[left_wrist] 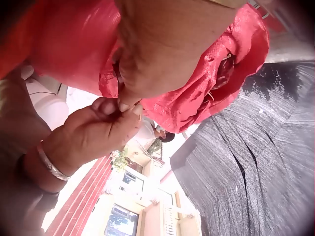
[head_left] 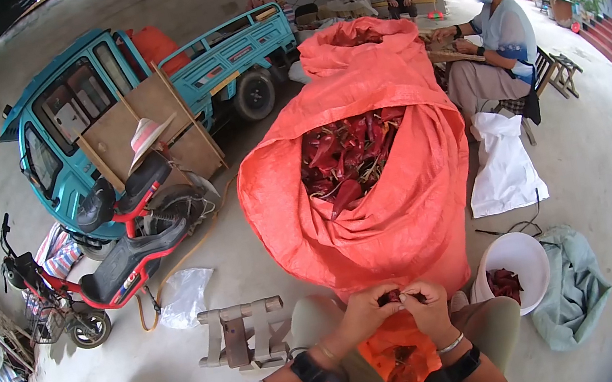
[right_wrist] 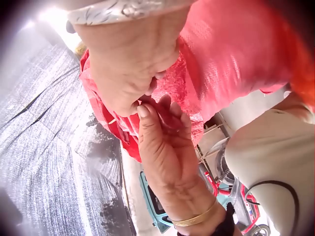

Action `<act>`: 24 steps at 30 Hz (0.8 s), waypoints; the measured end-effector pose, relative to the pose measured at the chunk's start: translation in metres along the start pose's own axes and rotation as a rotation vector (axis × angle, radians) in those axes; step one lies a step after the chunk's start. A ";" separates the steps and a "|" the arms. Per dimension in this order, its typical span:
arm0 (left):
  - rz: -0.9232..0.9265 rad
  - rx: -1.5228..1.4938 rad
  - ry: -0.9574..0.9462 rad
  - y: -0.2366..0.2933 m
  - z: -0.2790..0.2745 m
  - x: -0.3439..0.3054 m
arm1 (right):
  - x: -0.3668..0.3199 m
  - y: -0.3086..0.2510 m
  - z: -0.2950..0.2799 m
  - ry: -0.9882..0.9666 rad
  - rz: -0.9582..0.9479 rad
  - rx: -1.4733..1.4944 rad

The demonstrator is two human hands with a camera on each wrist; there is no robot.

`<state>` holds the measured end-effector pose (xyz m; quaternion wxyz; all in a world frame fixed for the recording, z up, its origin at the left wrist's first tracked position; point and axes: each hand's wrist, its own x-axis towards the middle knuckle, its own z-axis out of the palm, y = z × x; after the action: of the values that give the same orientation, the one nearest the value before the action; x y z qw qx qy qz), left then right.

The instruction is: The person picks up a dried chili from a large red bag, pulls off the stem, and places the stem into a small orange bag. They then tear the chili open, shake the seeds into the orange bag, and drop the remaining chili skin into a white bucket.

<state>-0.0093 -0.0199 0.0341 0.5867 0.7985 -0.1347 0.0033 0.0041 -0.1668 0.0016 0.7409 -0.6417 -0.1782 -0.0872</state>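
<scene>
A dark red chili pepper [right_wrist: 169,118] lies in the curled fingers of the left hand [right_wrist: 170,152], its thumb over one end. The right hand [right_wrist: 128,64] pinches at that same end, fingertips meeting the left thumb. In the head view the left hand [head_left: 364,313] and right hand [head_left: 430,312] meet above an orange-red bag [head_left: 399,348] between the knees. Beyond them stands a large red sack [head_left: 364,242], its mouth open on many dried red chilies [head_left: 348,152]. The left wrist view shows the right hand [left_wrist: 91,132] close to the left hand [left_wrist: 162,49], which hides the pepper.
A white bucket [head_left: 532,266] with some chilies stands at the right, beside a grey-green cloth sack [head_left: 573,291]. A small folding stool [head_left: 245,334] is at the left. Farther off are a red scooter [head_left: 122,264], a blue truck [head_left: 233,56] and a seated person [head_left: 495,35] at work.
</scene>
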 end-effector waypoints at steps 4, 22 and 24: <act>0.029 0.098 -0.052 0.003 -0.004 0.002 | -0.003 -0.005 0.002 0.035 -0.018 -0.023; 0.071 0.069 -0.135 -0.021 -0.006 0.012 | 0.004 0.000 -0.005 -0.060 -0.357 -0.553; 0.065 0.023 -0.128 -0.024 -0.003 0.011 | 0.006 0.000 -0.004 -0.030 -0.392 -0.584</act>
<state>0.0070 -0.0132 0.0143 0.5671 0.7990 -0.1978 -0.0274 0.0098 -0.1707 0.0036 0.4927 -0.7812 -0.2762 -0.2658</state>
